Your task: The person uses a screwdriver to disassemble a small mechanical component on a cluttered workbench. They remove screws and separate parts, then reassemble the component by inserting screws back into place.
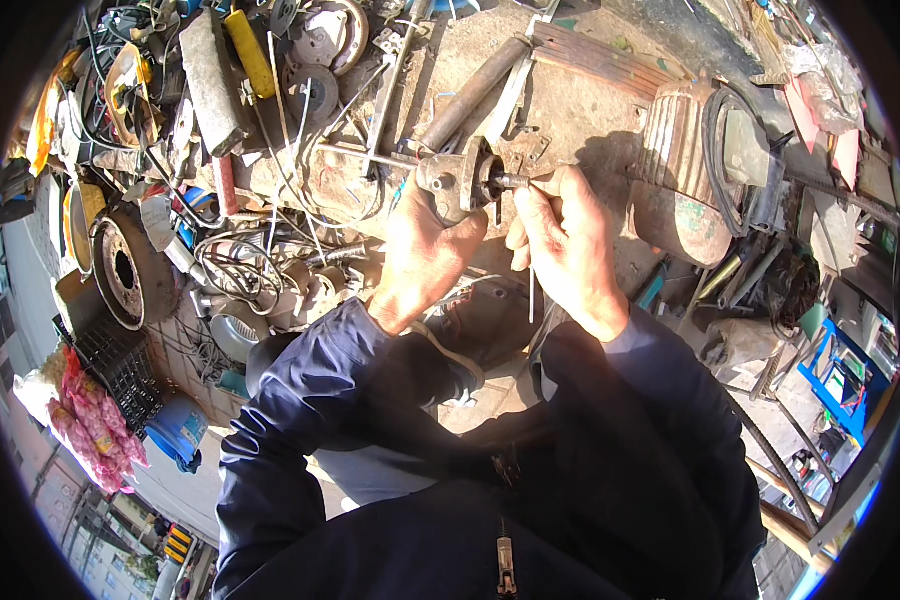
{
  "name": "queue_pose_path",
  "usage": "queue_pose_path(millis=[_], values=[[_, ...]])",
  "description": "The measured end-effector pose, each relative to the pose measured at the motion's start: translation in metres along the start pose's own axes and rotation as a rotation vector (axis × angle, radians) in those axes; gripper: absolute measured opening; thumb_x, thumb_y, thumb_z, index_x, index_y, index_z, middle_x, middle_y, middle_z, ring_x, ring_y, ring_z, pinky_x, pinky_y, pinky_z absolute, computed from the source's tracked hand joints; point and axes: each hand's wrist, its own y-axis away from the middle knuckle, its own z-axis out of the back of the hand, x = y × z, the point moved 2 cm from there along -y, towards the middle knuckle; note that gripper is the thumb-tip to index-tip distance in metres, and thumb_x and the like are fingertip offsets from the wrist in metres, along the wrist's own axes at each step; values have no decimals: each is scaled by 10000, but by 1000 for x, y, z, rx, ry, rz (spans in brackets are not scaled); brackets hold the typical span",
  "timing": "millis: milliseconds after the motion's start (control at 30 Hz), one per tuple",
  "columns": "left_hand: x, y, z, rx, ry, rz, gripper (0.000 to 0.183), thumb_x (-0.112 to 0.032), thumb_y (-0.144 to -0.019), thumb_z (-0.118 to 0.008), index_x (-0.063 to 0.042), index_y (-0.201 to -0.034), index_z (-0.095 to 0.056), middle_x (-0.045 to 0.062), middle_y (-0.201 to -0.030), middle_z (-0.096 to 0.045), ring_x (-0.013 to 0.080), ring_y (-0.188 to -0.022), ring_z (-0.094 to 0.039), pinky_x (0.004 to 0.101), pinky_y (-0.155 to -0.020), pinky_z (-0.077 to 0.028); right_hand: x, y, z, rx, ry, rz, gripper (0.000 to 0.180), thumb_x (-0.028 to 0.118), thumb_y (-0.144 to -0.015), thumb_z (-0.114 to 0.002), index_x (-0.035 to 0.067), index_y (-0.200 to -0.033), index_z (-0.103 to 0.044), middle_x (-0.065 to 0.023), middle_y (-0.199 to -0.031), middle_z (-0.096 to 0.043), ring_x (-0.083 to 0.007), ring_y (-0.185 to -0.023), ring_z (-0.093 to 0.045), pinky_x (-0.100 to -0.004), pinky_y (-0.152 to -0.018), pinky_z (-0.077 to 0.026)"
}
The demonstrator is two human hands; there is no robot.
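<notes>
My left hand (431, 244) holds a grey metal housing with a round flange (474, 174) from its left side, above the cluttered work surface. Out of the flange a threaded metal shaft (513, 181) points right. My right hand (566, 244) has its thumb and forefinger pinched at the tip of that shaft. A thin pale rod (532, 294) hangs down below the right hand; whether the hand holds it cannot be told. Behind the housing, a long thin metal rod (367, 156) runs off to the left.
A rusty metal pipe (476, 94) lies beyond my hands. To the right stands a finned electric motor (679, 172) with a black cable coil. Tangled cables (244, 262) and a rusty wheel drum (124, 266) are at left. Grinding discs (313, 94) lie at upper left.
</notes>
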Motion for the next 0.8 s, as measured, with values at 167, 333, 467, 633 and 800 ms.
queue_pose_path(millis=[167,333,467,633,800], values=[[-2,7,-8,-77,23,-63,376,25,-850,-679,-8,-1219,-615,40,-1075,-681,111,-934,-619,281,-857,-508,9,5,2,31,-219,-253,161,104,-1047,-571,-39,-1010,-506,-96,-711,-636,-126,-514,-599,-268,-462,-482],[-5,6,-8,-70,86,-76,335,27,-855,-677,-15,-1181,-607,36,-1014,-670,112,-878,-617,276,-786,-514,11,1,0,60,-283,-227,192,146,-1060,-573,-37,-1032,-523,-70,-730,-619,-107,-545,-565,-259,-494,-476],[-4,7,-4,-21,225,29,406,43,-835,-670,-14,-1228,-585,46,-1052,-676,116,-895,-626,283,-800,-519,2,0,3,224,-600,-387,262,263,-1079,-569,10,-1011,-584,-38,-743,-612,-102,-608,-565,-255,-562,-473],[-3,9,-4,-54,288,42,322,60,-866,-658,-27,-1172,-612,35,-1034,-675,90,-868,-615,259,-752,-513,-7,16,6,355,-954,-689,333,351,-1100,-483,60,-1038,-631,-21,-750,-550,-129,-632,-499,-287,-587,-420],[-8,13,-3,-21,248,68,273,53,-880,-669,-19,-1142,-639,26,-991,-691,85,-849,-627,255,-743,-522,-4,32,5,425,-970,-716,395,384,-1111,-444,77,-909,-589,37,-600,-366,-91,-538,-348,-261,-506,-282]])
